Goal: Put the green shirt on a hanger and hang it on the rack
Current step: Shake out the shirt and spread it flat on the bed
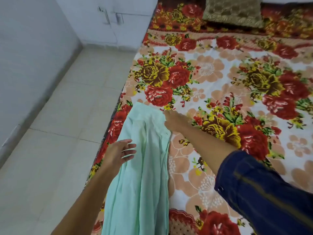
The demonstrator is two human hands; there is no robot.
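The pale green shirt (144,167) lies stretched along the left edge of the bed, its far end near the red roses. My left hand (118,153) hovers at the shirt's left side with fingers spread, holding nothing. My right hand (174,121) rests at the shirt's upper right edge, fingers curled at the fabric; whether it pinches the cloth is unclear. No hanger or rack shows in this view.
The bed carries a floral blanket (220,82) in red, gold and peach. A gold-brown cushion (232,12) sits at the far end. Pale floor tiles (59,124) run along the left, with white cabinet doors (110,19) and a grey wall beyond.
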